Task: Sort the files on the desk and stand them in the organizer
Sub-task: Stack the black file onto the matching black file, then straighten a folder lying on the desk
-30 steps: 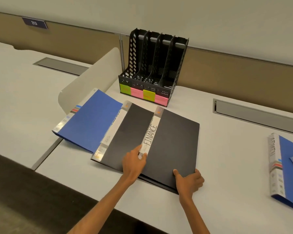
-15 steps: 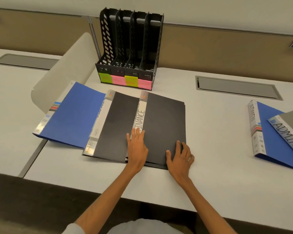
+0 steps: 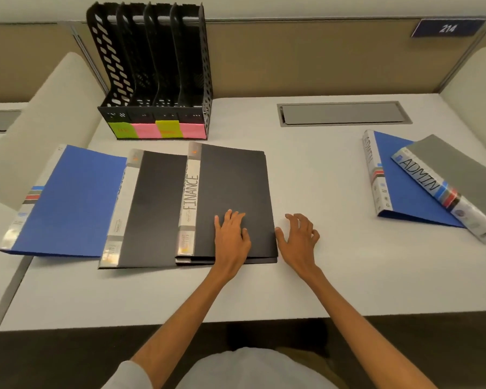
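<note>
Your left hand (image 3: 232, 237) lies flat on the FINANCE file (image 3: 230, 186), gripping nothing; your right hand (image 3: 299, 237) rests spread, also empty, beside its open edge. The file lies flat just before the organizer (image 3: 155, 66), long axis pointing at it, under your left hand.

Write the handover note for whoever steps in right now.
Left hand: flat on the black FINANCE file.
Right hand: open just right of that file, holding nothing.
Left group, overlapping: blue file, black file, FINANCE on top.
Right group: grey ADMIN file lies across the blue ADMIN file.
Organizer: all four slots empty.
Done: nothing filed.
Left: stand every file in the organizer.
</note>
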